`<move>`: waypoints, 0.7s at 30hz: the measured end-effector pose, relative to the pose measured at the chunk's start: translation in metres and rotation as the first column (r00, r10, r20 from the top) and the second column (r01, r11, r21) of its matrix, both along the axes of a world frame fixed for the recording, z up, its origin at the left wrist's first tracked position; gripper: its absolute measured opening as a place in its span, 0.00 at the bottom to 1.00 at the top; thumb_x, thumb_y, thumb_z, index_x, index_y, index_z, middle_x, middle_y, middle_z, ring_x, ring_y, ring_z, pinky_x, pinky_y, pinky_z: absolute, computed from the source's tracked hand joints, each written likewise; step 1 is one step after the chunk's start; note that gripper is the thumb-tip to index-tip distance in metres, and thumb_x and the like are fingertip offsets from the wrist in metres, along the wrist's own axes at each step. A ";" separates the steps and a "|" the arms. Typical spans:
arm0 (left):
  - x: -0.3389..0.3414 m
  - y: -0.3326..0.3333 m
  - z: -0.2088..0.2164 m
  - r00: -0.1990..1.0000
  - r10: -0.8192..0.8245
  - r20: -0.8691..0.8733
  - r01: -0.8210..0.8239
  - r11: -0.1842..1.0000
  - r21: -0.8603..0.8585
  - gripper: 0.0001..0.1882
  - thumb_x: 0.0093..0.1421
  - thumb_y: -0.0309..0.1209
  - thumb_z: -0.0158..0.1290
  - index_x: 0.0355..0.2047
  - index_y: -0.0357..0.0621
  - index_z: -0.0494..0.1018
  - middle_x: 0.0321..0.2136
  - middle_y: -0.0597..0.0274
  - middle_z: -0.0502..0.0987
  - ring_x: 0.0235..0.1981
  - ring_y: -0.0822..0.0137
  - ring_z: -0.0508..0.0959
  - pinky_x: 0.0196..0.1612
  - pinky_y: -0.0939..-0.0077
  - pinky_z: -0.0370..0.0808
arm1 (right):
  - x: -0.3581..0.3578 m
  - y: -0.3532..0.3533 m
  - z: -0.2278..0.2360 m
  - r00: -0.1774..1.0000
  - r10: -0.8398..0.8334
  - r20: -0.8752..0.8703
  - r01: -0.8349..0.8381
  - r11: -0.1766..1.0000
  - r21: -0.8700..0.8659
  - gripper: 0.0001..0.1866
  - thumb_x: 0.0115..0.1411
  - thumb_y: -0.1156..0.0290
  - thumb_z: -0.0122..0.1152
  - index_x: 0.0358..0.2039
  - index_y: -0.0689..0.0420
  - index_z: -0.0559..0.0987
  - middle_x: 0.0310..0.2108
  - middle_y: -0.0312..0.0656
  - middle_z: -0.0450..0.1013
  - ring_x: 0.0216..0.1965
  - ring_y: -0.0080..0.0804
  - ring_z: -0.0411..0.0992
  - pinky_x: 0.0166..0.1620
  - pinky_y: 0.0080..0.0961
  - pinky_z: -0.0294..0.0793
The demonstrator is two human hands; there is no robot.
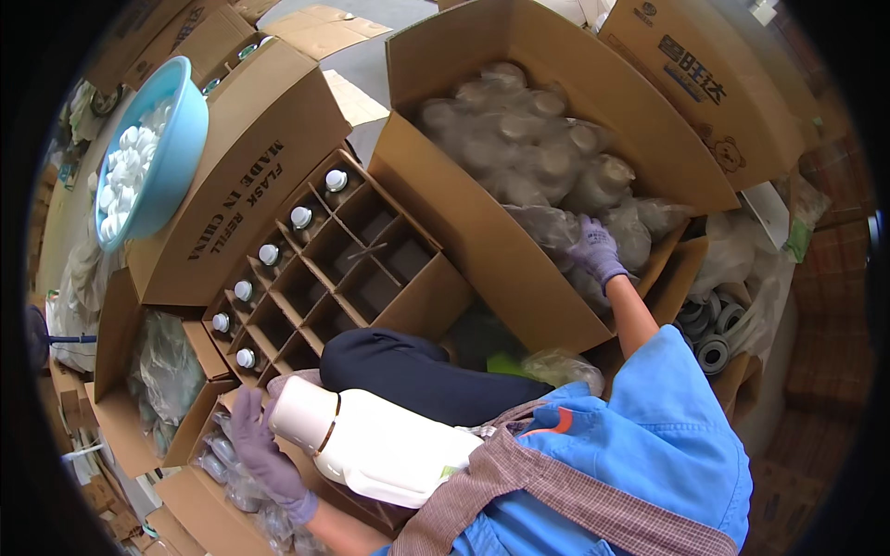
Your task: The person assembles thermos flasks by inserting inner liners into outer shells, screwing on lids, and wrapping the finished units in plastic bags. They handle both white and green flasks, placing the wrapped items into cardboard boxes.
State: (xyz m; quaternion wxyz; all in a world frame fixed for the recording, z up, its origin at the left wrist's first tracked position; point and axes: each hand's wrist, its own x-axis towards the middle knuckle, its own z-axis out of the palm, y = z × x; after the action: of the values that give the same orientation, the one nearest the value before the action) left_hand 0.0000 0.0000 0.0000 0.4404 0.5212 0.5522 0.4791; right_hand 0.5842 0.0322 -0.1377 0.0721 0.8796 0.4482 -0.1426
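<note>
Left hand point(267, 449) (lower left) spreads beside a vacuum flask point(385, 437); right hand point(595, 250), centre-right, extends to plastic wrapping point(540, 225), grip indiscernible.

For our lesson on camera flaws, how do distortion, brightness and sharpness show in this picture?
Head view: black corners frame a rounded fisheye image; head view: the white bottle looks bright, with little surface detail; head view: the brown stacks near the right rim are dim; head view: the plastic-wrapped contents look hazy, whether from plastic or blur I cannot tell.

Bottles point(269, 254) in divided carton point(408, 301), open box point(464, 218) on its right, caps point(134, 167) in basin point(187, 139) on carton's left
</note>
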 end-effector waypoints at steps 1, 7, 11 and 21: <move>0.013 0.000 0.017 0.989 -0.085 -0.119 0.084 0.996 -0.016 0.44 0.63 0.60 0.48 0.67 0.38 0.56 0.65 0.51 0.62 0.65 0.54 0.63 0.68 0.59 0.56 | 0.002 0.003 -0.012 0.998 0.067 0.013 -0.067 0.996 0.054 0.27 0.54 0.55 0.66 0.52 0.51 0.73 0.55 0.51 0.70 0.54 0.46 0.71 0.56 0.40 0.71; 0.024 -0.011 0.013 0.994 -0.102 -0.033 0.102 0.995 0.002 0.42 0.61 0.58 0.54 0.63 0.34 0.63 0.59 0.50 0.70 0.59 0.57 0.70 0.64 0.62 0.63 | -0.014 0.047 0.036 0.665 0.125 -0.737 0.134 0.950 0.282 0.15 0.55 0.61 0.67 0.36 0.60 0.82 0.27 0.33 0.76 0.29 0.21 0.70 0.36 0.25 0.70; 0.027 -0.002 0.014 0.987 -0.157 -0.025 0.157 0.988 0.007 0.39 0.63 0.56 0.52 0.62 0.34 0.64 0.57 0.50 0.72 0.59 0.57 0.71 0.64 0.62 0.62 | -0.041 0.082 0.063 0.631 0.165 -0.758 -0.015 0.979 0.201 0.15 0.56 0.60 0.63 0.30 0.60 0.82 0.23 0.36 0.76 0.28 0.22 0.70 0.35 0.25 0.71; 0.042 -0.010 0.003 0.993 -0.025 0.115 0.021 0.999 0.040 0.41 0.63 0.58 0.49 0.61 0.33 0.63 0.54 0.46 0.73 0.55 0.55 0.73 0.61 0.62 0.65 | 0.034 0.010 -0.008 0.769 0.114 -0.628 0.220 0.876 0.428 0.28 0.60 0.45 0.58 0.45 0.59 0.78 0.41 0.47 0.79 0.40 0.42 0.79 0.44 0.35 0.77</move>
State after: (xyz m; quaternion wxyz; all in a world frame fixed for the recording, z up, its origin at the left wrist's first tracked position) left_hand 0.0424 -0.0096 0.0031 0.4668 0.5075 0.5102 0.5140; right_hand 0.6179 0.0427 -0.1455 -0.3074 0.7809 0.4407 -0.3184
